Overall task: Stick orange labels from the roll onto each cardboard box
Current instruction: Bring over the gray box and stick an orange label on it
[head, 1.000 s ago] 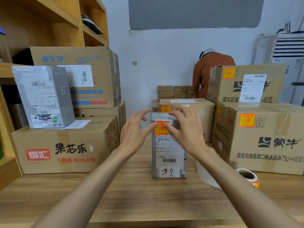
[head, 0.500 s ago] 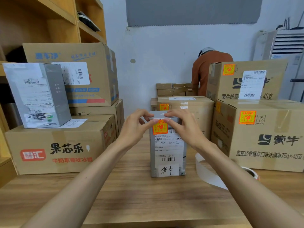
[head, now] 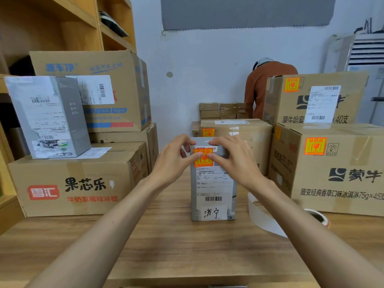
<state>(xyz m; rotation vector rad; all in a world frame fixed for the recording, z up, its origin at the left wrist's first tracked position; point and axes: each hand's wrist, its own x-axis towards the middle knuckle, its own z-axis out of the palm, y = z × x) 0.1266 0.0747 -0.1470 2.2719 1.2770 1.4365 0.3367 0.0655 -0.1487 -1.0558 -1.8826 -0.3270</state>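
Observation:
A small grey box (head: 212, 190) with a white shipping slip stands upright on the wooden table (head: 166, 250). An orange label (head: 203, 161) sits on its upper front. My left hand (head: 172, 161) and my right hand (head: 234, 161) hold the box's top from either side. The fingers curl over the top edge and both thumbs press on the label. The label roll (head: 318, 217) lies to the right, its white backing strip (head: 261, 217) trailing towards the grey box.
Labelled cartons stand at the right (head: 332, 173), above it (head: 311, 98) and behind the grey box (head: 249, 138). On the left is a carton stack (head: 72, 183) bearing another grey box (head: 47, 117), beside a wooden shelf. A person in an orange shirt (head: 264, 86) bends at the back.
Both hands moved from smoothing the label with flat fingers up to the box's top edge. Fingers now hook over the top and the thumbs lie on the label.

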